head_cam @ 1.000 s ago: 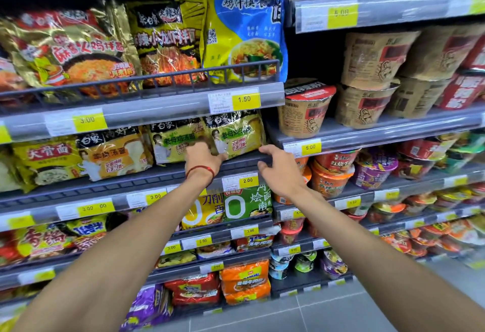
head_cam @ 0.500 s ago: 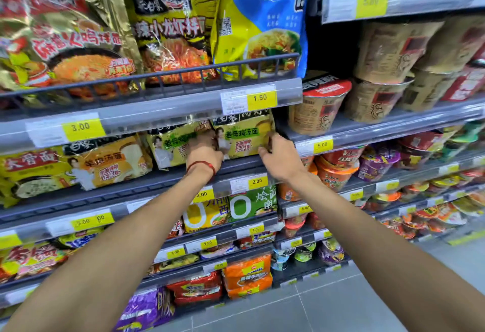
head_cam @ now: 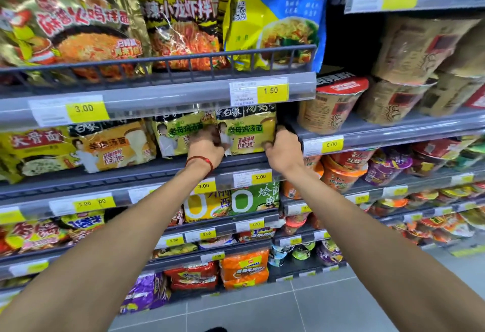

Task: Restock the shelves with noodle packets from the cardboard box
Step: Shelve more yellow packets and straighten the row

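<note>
A green-and-yellow noodle packet [head_cam: 246, 132] stands upright on the second shelf [head_cam: 157, 171] from the top, at its right end. My left hand [head_cam: 207, 145], with a red cord at the wrist, grips the packet's lower left corner. My right hand [head_cam: 282, 146] grips its lower right edge. A matching packet [head_cam: 178, 134] stands just left of it, partly behind my left hand. The cardboard box is out of view.
Large noodle bags [head_cam: 183, 16] fill the railed top shelf. Orange-yellow packets [head_cam: 112, 148] stand left of my hands. Cup noodles [head_cam: 338, 103] fill the shelves on the right. More packets [head_cam: 244, 268] sit on lower shelves above a grey tiled floor [head_cam: 288, 308].
Both hands rose from the shelf edge onto the green-and-yellow packet and took hold of its lower corners. The camera moved closer to the shelf.
</note>
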`<state>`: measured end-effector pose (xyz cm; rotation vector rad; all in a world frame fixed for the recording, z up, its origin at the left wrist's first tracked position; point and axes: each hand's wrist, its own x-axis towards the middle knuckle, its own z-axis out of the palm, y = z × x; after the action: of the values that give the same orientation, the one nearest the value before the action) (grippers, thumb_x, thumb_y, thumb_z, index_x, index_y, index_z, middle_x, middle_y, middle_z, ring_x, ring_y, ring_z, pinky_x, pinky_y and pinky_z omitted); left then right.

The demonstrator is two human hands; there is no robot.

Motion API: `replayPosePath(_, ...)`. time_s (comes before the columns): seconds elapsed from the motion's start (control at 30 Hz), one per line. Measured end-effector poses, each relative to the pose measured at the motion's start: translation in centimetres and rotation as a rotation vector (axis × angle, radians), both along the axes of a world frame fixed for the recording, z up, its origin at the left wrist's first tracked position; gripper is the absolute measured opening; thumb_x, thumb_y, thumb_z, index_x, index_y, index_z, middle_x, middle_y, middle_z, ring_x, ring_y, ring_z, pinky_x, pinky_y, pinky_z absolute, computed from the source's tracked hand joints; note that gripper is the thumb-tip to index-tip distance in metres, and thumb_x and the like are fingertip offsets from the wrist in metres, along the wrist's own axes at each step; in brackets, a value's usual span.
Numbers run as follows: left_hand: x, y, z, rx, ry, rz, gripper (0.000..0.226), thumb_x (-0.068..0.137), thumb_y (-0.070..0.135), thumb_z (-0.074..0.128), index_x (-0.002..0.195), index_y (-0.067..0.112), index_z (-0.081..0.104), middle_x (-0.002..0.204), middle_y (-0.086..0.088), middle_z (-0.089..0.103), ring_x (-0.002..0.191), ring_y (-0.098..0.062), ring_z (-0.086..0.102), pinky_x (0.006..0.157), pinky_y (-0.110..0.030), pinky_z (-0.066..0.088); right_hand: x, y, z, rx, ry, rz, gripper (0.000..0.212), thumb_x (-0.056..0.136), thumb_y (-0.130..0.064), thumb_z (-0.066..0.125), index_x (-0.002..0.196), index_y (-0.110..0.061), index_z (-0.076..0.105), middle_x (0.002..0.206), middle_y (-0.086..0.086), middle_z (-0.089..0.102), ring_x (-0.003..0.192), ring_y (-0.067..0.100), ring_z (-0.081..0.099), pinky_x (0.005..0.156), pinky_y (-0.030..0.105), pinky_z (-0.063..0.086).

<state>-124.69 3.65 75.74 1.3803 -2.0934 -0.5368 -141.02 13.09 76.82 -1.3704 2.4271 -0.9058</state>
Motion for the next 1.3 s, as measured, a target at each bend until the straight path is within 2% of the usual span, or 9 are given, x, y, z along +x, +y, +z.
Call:
replayPosePath(0.13,0.5,0.2,0.0,0.026,0.005,0.025,0.028,0.083,0.027,0.076,0.095,0.008,0.060,0.089,-0.009,0.066,0.086,-0.026,0.062,0.068,-0.025,0.040,0.2,0.0,0.2,0.008,0.005,0.001,0.035,0.093,-0.025,0.066,0.114,0.001,0.055,0.115,0.023,0.063,0.106,0.043,0.061,0.078,0.039,0.048)
replayPosePath(0.27,0.8,1.0,-0.3,0.007,0.022,0.038,0.027,0.087,0.026,0.072,0.088,0.022,0.046,0.080,-0.003,0.056,0.086,-0.031,0.063,0.067,-0.027,0.041,0.3,0.1,0.4,-0.019,-0.018,-0.009,0.044,0.091,-0.025,0.069,0.119,-0.002,0.044,0.117,0.021,0.062,0.108,0.044,0.059,0.077,0.041,0.047)
replayPosePath(0.47,0.5,1.4,0.2,0.086,-0.044,0.097,0.021,0.087,0.033,0.066,0.097,0.025,0.050,0.100,-0.011,0.065,0.093,-0.033,0.063,0.075,-0.034,0.050,0.7,0.2,0.8,-0.005,0.066,-0.028,0.043,0.091,-0.015,0.066,0.123,-0.003,0.040,0.120,0.022,0.059,0.110,0.046,0.057,0.077,0.042,0.045)
replayPosePath(0.67,0.6,0.7,0.3,0.125,0.272,0.039,0.026,0.092,0.040,0.062,0.104,0.029,0.042,0.098,-0.008,0.069,0.092,-0.030,0.064,0.083,-0.038,0.053,0.9,0.1,0.8,0.015,0.106,-0.010,0.048,0.089,-0.009,0.062,0.128,-0.001,0.035,0.125,0.021,0.053,0.111,0.046,0.056,0.081,0.046,0.046)
replayPosePath(0.77,0.7,0.5,-0.1,0.149,0.228,0.048,0.032,0.090,0.034,0.067,0.106,0.021,0.042,0.090,-0.003,0.065,0.089,-0.029,0.064,0.081,-0.039,0.054,0.8,0.1,0.4,-0.014,0.095,-0.026,0.039,0.091,-0.011,0.060,0.122,-0.003,0.037,0.121,0.021,0.056,0.108,0.047,0.057,0.076,0.044,0.043)
replayPosePath(0.9,0.9,0.8,-0.7,0.182,-0.043,0.048,0.056,0.071,0.044,0.077,0.115,0.022,0.050,0.089,-0.001,0.066,0.085,-0.029,0.066,0.080,-0.040,0.057,0.6,0.1,0.2,-0.033,0.084,-0.022,0.032,0.091,-0.008,0.057,0.118,-0.005,0.041,0.118,0.021,0.058,0.105,0.047,0.057,0.074,0.041,0.040)
replayPosePath(1.03,0.0,1.5,-0.5,0.070,0.090,0.112,0.047,0.077,0.034,0.079,0.108,0.022,0.046,0.085,0.001,0.062,0.080,-0.027,0.064,0.074,-0.037,0.056,0.5,0.5,0.1,-0.056,0.119,0.034,0.037,0.089,0.000,0.051,0.125,-0.006,0.046,0.120,0.019,0.058,0.105,0.045,0.058,0.081,0.044,0.047)
replayPosePath(1.17,-1.5,1.3,-0.3,0.036,0.187,0.093,0.046,0.076,0.036,0.074,0.107,0.034,0.040,0.092,0.001,0.067,0.076,-0.026,0.067,0.069,-0.041,0.058,0.8,0.9,-0.3,0.001,0.198,0.120,0.037,0.100,-0.018,0.047,0.134,-0.005,0.043,0.127,0.017,0.054,0.111,0.041,0.057,0.083,0.042,0.046)
replayPosePath(1.3,-3.2,1.4,0.0,-0.035,0.071,0.127,0.050,0.081,0.031,0.072,0.121,0.027,0.044,0.101,-0.005,0.063,0.085,-0.028,0.064,0.069,-0.038,0.053,0.7,1.3,-1.1,0.041,0.233,0.151,0.037,0.105,-0.035,0.037,0.121,-0.006,0.053,0.131,0.018,0.048,0.115,0.040,0.052,0.089,0.044,0.046)
